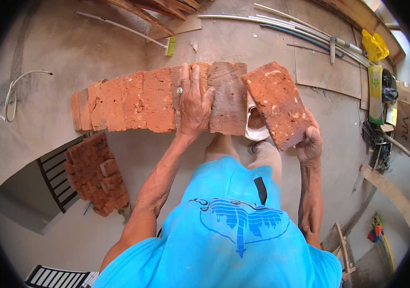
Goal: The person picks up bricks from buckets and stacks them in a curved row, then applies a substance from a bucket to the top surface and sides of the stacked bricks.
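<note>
A row of reddish bricks (pixel 147 98) runs from the left to the middle in front of me. My left hand (pixel 194 103), a ring on one finger, lies on top of it with the fingers stretched out. Just right of that hand is a darker, greyish brick (pixel 228 98) at the row's end. My right hand (pixel 309 139) grips a loose orange-red brick (pixel 278 103) by its lower right corner. This brick is tilted, its upper left corner close to the row's end. Partly behind it shows a round white opening (pixel 257 133), like a pipe or bucket rim.
A stack of bricks (pixel 97 173) stands at the lower left beside a dark railing (pixel 56 177). Long white pipes (pixel 306 31) and boards (pixel 327 74) lie at the far side. A broom (pixel 169 46) is at the back; bags and a cardboard box (pixel 409 115) are at the right.
</note>
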`<state>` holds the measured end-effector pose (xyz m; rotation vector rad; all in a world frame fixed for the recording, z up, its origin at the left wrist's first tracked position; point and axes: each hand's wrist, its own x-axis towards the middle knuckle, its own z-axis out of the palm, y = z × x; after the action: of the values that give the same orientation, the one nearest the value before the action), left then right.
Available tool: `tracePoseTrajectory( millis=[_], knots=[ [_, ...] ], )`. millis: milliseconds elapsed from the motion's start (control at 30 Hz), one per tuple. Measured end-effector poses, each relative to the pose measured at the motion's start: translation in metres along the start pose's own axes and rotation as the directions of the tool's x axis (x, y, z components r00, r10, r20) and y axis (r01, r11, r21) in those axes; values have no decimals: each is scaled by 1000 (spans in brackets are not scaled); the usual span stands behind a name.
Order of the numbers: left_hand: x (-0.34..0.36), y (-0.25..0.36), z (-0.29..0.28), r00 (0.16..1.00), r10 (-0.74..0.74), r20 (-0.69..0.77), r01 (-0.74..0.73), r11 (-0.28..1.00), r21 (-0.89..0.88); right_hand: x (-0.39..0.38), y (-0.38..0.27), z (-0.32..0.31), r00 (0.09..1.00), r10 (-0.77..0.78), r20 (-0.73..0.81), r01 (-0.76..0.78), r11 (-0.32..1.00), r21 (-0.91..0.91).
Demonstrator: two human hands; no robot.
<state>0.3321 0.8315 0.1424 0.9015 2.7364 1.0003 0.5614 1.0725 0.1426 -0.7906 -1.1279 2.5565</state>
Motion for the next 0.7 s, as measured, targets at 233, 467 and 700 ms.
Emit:
tracePoseTrajectory(
  millis=[233, 467, 700],
  knots=[
    [-3, -30, -45, 980, -194, -36, 153, 866, -476, 61, -3, 68, 972, 80, 223, -22, 968, -251],
    [4, -58, -76, 994, 105, 28, -88, 929, -360, 125, -3, 117, 907, 216, 361, 15, 842, -540],
    [31, -57, -85, 915, 354, 194, -354, 935, -37, 153, -9, 126, 881, 299, 367, 20, 751, -660]
  ],
)
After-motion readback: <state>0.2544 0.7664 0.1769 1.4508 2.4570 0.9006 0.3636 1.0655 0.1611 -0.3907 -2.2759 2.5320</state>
